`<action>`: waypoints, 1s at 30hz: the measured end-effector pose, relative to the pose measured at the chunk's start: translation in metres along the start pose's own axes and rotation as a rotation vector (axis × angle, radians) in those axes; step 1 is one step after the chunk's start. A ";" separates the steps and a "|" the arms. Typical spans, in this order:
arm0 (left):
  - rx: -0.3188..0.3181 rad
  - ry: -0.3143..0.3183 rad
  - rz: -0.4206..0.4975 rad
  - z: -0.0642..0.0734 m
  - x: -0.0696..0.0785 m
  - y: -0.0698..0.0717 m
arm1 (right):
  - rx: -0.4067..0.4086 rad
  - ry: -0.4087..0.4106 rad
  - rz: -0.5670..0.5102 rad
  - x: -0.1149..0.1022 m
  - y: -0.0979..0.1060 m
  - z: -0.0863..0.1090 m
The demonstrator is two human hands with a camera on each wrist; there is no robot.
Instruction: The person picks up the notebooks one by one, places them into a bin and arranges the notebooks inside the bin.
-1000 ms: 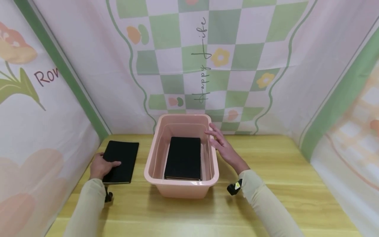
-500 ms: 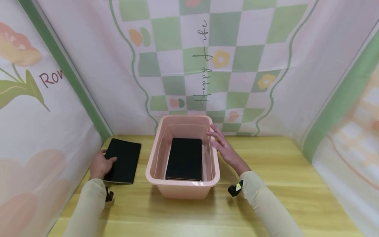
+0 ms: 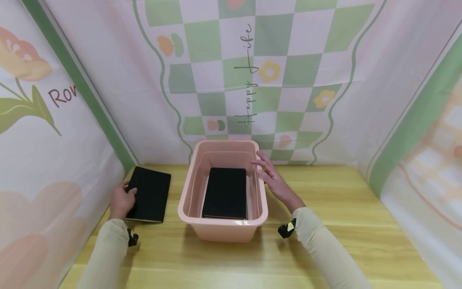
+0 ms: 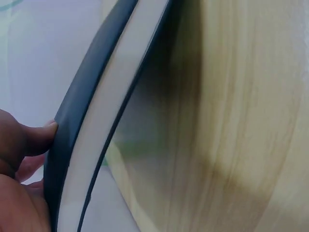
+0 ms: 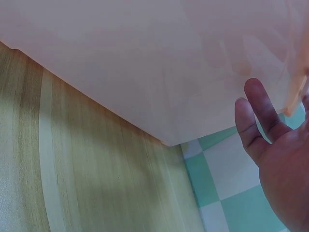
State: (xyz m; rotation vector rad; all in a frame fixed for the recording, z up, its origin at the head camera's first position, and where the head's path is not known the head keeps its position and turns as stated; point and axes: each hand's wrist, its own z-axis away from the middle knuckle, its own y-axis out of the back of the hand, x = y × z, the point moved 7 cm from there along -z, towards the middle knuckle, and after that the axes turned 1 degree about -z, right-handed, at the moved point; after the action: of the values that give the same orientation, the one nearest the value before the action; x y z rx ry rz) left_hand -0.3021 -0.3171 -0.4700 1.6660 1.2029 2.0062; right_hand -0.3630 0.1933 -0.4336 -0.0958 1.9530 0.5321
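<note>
At the table's left side, my left hand (image 3: 122,202) grips a black notebook (image 3: 151,194) by its left edge, thumb on the cover. The left wrist view has the notebook's white page edge (image 4: 104,104) facing the camera, raised off the wood at a slant; the thumb (image 4: 41,137) presses its cover. A second black book (image 3: 225,192) lies flat inside a pink plastic bin (image 3: 221,230). My right hand (image 3: 276,182) is at the bin's right rim, fingers spread over it. In the right wrist view, the fingers of the right hand (image 5: 285,159) extend loosely beside the bin's wall.
The bin stands mid-table on the wood-grain table (image 3: 332,241), close to the back. A checked fabric backdrop (image 3: 270,36) hangs right behind the table. Fabric side walls (image 3: 47,160) rise at left and right.
My left thumb has drawn back toward the notebook's left edge, and the notebook has turned slightly and lifted. My right hand holds its place at the bin's rim.
</note>
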 end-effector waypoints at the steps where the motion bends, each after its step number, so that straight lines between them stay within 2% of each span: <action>1: 0.008 -0.003 0.007 0.000 0.001 0.001 | 0.000 0.000 -0.003 0.000 0.000 0.000; 9: 0.044 -0.025 0.041 0.004 0.016 0.009 | 0.000 -0.003 -0.005 0.003 -0.003 0.002; 14: 0.075 -0.033 0.095 0.004 0.022 0.015 | 0.000 -0.012 -0.002 0.004 -0.003 0.001; 22: 0.117 0.007 0.209 0.007 0.033 0.025 | 0.005 0.006 -0.016 0.001 -0.002 0.000; 30: 0.144 0.014 0.278 0.013 0.050 0.037 | 0.009 0.014 -0.021 -0.002 -0.001 0.000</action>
State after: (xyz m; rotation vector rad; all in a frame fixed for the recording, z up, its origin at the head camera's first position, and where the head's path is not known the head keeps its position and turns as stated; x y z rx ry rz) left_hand -0.2944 -0.3018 -0.4091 1.9885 1.2016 2.1355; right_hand -0.3620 0.1925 -0.4325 -0.1143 1.9657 0.5102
